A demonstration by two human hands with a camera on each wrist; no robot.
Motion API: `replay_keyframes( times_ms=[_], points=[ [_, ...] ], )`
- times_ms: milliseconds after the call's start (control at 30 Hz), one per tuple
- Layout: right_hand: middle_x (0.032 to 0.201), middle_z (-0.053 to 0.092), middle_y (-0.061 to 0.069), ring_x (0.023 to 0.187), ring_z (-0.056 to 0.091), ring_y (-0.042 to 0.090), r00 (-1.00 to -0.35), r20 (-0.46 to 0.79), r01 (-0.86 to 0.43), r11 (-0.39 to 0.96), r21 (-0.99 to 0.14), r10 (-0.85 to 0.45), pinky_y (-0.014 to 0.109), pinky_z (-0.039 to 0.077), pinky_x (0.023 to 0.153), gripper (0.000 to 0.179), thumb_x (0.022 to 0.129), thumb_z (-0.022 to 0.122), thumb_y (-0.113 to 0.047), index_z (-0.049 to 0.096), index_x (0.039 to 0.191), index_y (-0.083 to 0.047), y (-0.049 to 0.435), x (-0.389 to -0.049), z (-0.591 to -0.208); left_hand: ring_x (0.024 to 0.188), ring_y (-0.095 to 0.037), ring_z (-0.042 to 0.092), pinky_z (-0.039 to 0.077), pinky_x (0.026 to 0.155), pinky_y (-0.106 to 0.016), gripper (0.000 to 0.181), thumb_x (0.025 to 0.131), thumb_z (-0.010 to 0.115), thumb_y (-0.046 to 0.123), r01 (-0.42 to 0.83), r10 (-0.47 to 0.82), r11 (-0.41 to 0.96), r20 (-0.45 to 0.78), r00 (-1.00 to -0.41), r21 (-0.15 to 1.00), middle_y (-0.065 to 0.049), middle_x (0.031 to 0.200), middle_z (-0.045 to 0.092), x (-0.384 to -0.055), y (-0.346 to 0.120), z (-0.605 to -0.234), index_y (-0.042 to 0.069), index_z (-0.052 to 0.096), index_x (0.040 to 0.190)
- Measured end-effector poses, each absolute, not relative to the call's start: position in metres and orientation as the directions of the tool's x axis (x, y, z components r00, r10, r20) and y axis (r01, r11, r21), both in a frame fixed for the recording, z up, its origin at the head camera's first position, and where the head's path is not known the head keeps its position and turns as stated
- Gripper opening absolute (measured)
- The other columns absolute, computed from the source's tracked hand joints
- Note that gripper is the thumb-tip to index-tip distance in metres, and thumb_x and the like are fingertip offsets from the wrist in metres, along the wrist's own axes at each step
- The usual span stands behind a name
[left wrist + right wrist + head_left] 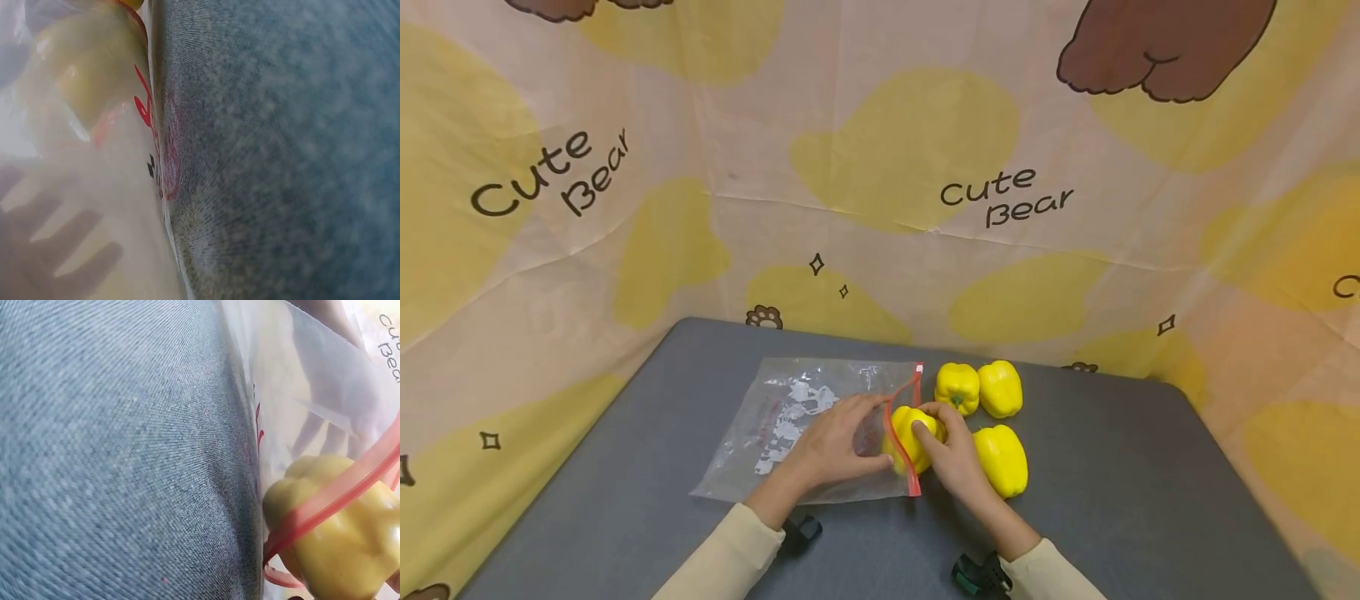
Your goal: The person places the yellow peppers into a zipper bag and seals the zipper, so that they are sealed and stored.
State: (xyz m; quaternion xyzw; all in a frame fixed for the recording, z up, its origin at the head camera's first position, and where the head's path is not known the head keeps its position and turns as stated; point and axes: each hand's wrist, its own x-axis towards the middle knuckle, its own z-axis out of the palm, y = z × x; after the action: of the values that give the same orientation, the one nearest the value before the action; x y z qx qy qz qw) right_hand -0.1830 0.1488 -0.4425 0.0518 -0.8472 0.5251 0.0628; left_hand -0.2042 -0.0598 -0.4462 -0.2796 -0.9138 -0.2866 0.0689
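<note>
A clear zip bag (741,433) with a red zip and a white printed patch lies flat, its mouth facing right. A yellow bell pepper (910,427) sits partly inside that mouth, with the red zip strip (325,512) arching over it. My right hand (955,450) grips the pepper from the right, thumb on top. My left hand (831,442) holds the bag's upper lip, thumb and fingers spread to either side of the pepper; how its fingertips meet the film is hard to see. Through hazy plastic, the left wrist view shows the pepper (94,69) blurred.
Two more yellow bell peppers (957,389) stand side by side behind the right hand, and another (1002,460) lies just right of it. All rest on a grey table (1120,500). A printed cloth (880,150) hangs behind and along both sides.
</note>
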Motion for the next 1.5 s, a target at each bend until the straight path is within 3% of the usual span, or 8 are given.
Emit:
replay_keyframes(
  times_ms=[300, 533, 667, 900, 1200, 1367, 1500],
  points=[
    [0.114, 0.061, 0.007, 0.106, 0.057, 0.026, -0.996, 0.093, -0.091, 0.443, -0.892, -0.017, 0.043, 0.048, 0.093, 0.026, 0.091, 0.064, -0.028, 0.064, 0.111, -0.01, 0.148, -0.184, -0.445, 0.121, -0.018, 0.054, 0.049, 0.096, -0.042, 0.078, 0.073, 0.073, 0.053, 0.547, 0.472, 0.677, 0.279, -0.836, 0.493, 0.004, 0.136, 0.055, -0.204, -0.059, -0.448, 0.027, 0.046, 0.141],
    [0.115, 0.058, 0.01, 0.099, 0.06, 0.025, -0.998, 0.054, -0.067, 0.431, -0.9, -0.041, 0.037, 0.053, 0.082, 0.025, 0.093, 0.061, -0.027, 0.062, 0.109, -0.009, 0.15, -0.184, -0.446, 0.121, -0.017, 0.054, 0.048, 0.097, -0.041, 0.077, 0.073, 0.073, 0.054, 0.553, 0.469, 0.673, 0.295, -0.832, 0.491, 0.005, 0.135, 0.056, -0.204, -0.058, -0.448, 0.026, 0.047, 0.14],
    [0.113, 0.061, 0.011, 0.098, 0.061, 0.025, -0.996, 0.07, -0.09, 0.422, -0.902, -0.063, 0.038, 0.054, 0.079, 0.024, 0.093, 0.061, -0.024, 0.062, 0.11, -0.006, 0.152, -0.182, -0.446, 0.121, -0.016, 0.054, 0.048, 0.098, -0.041, 0.078, 0.073, 0.072, 0.056, 0.543, 0.463, 0.682, 0.285, -0.839, 0.491, 0.006, 0.136, 0.056, -0.205, -0.059, -0.447, 0.028, 0.046, 0.141],
    [0.106, 0.065, 0.01, 0.085, 0.063, 0.019, -0.993, 0.041, -0.083, 0.4, -0.913, -0.112, 0.029, 0.055, 0.069, 0.02, 0.094, 0.059, -0.02, 0.063, 0.109, -0.007, 0.153, -0.18, -0.447, 0.118, -0.015, 0.054, 0.049, 0.093, -0.038, 0.077, 0.073, 0.071, 0.056, 0.531, 0.459, 0.691, 0.27, -0.846, 0.49, 0.007, 0.135, 0.055, -0.205, -0.058, -0.449, 0.028, 0.046, 0.141],
    [0.095, 0.064, 0.012, 0.076, 0.062, 0.022, -0.979, -0.007, -0.065, 0.348, -0.935, -0.202, 0.04, 0.058, 0.073, 0.025, 0.101, 0.047, -0.015, 0.062, 0.117, -0.004, 0.153, -0.178, -0.447, 0.115, -0.015, 0.054, 0.049, 0.087, -0.035, 0.077, 0.074, 0.071, 0.055, 0.544, 0.465, 0.689, 0.284, -0.839, 0.479, 0.006, 0.136, 0.055, -0.205, -0.057, -0.451, 0.027, 0.046, 0.141],
    [0.107, 0.065, 0.017, 0.087, 0.064, 0.027, -0.968, -0.007, -0.084, 0.348, -0.934, -0.253, 0.048, 0.056, 0.08, 0.027, 0.1, 0.043, -0.008, 0.061, 0.118, 0.0, 0.152, -0.171, -0.429, 0.114, -0.014, 0.054, 0.048, 0.087, -0.033, 0.077, 0.074, 0.071, 0.057, 0.542, 0.464, 0.695, 0.282, -0.84, 0.471, 0.006, 0.136, 0.055, -0.206, -0.057, -0.45, 0.027, 0.046, 0.141],
    [0.116, 0.065, 0.02, 0.087, 0.065, 0.02, -0.954, -0.002, -0.112, 0.362, -0.926, -0.299, 0.045, 0.056, 0.081, 0.028, 0.099, 0.045, -0.006, 0.061, 0.12, 0.001, 0.15, -0.163, -0.411, 0.115, -0.015, 0.054, 0.048, 0.087, -0.034, 0.078, 0.074, 0.07, 0.057, 0.549, 0.471, 0.697, 0.283, -0.836, 0.462, 0.005, 0.136, 0.055, -0.206, -0.057, -0.449, 0.026, 0.045, 0.141]
  ],
)
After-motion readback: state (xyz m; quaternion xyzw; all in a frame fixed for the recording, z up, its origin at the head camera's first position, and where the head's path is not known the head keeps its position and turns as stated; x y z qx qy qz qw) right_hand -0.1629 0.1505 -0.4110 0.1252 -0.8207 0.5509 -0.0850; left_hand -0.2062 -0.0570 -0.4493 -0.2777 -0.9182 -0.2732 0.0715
